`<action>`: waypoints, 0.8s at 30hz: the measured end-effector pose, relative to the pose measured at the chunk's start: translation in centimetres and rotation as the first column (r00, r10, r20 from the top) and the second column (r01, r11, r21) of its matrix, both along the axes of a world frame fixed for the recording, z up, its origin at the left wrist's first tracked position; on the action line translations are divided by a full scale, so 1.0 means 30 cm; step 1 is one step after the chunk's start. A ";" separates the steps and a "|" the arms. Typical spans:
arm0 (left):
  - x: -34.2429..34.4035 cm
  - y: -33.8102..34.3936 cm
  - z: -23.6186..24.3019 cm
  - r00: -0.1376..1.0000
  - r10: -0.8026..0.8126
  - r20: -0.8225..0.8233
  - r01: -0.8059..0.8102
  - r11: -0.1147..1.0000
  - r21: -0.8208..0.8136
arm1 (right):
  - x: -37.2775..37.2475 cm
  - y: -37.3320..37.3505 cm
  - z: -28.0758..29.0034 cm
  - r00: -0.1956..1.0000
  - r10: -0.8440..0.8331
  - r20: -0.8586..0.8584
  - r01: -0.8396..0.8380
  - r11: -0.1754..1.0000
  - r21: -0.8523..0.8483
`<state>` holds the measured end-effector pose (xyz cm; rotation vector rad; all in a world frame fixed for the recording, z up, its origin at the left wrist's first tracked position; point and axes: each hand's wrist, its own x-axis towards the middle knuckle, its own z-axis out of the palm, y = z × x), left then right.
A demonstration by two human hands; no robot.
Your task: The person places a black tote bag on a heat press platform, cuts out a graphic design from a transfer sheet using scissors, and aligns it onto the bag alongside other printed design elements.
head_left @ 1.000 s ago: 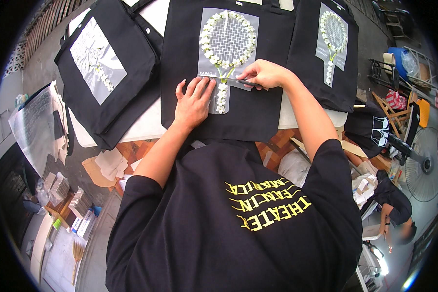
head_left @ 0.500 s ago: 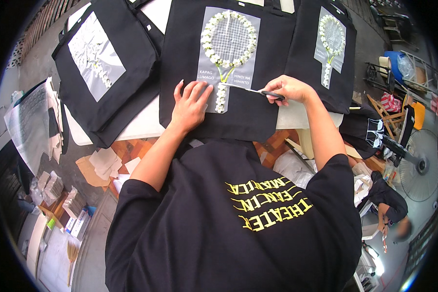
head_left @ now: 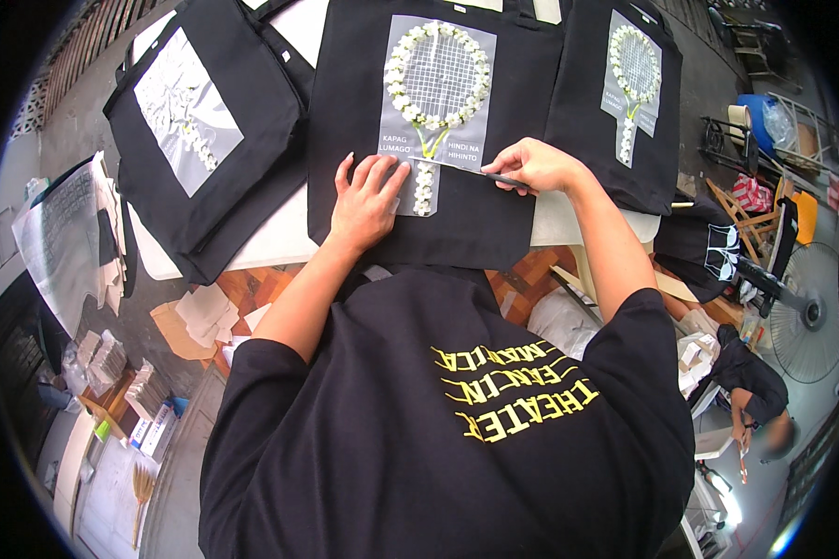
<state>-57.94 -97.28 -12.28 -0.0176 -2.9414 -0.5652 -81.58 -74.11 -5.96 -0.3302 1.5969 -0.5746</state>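
Observation:
A black tote bag (head_left: 350, 121) lies flat in front of me, bearing a clear film with a printed picture (head_left: 438, 79) of a racket made of white flowers. My left hand (head_left: 367, 200) rests on the bag at the film's lower left edge, fingers apart and bent, the fingertips touching the film. In my right hand (head_left: 543, 168) is a pair of scissors with black handles (head_left: 505, 180). Its thin blades point left across the film, just below the printed lettering and over the top of the flower handle.
Black bags with similar prints lie on the left (head_left: 261, 140) and right (head_left: 578, 112) of the white table (head_left: 280, 238). Paper scraps (head_left: 205, 315) lie on the floor at left. A standing fan (head_left: 806, 312) and another person (head_left: 753, 387) are at far right.
My right hand has moved slightly left and up with the scissors, and its fingers have drawn closer together on the handles. My left hand stays nearly in place on the film.

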 end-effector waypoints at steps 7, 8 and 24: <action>0.009 0.009 -0.014 0.998 0.010 -0.063 -0.014 0.998 -0.065 | 0.012 -0.036 -0.017 0.999 0.021 -0.031 -0.023 0.998 -0.053; 0.013 0.010 -0.020 0.998 0.011 -0.061 -0.016 0.997 -0.078 | 0.015 -0.047 -0.017 0.999 0.029 -0.038 -0.031 0.998 -0.057; 0.044 -0.008 -0.026 0.990 -0.053 -0.132 0.051 0.999 -0.021 | 0.173 0.178 0.036 0.931 -0.358 -0.069 0.327 0.903 -0.279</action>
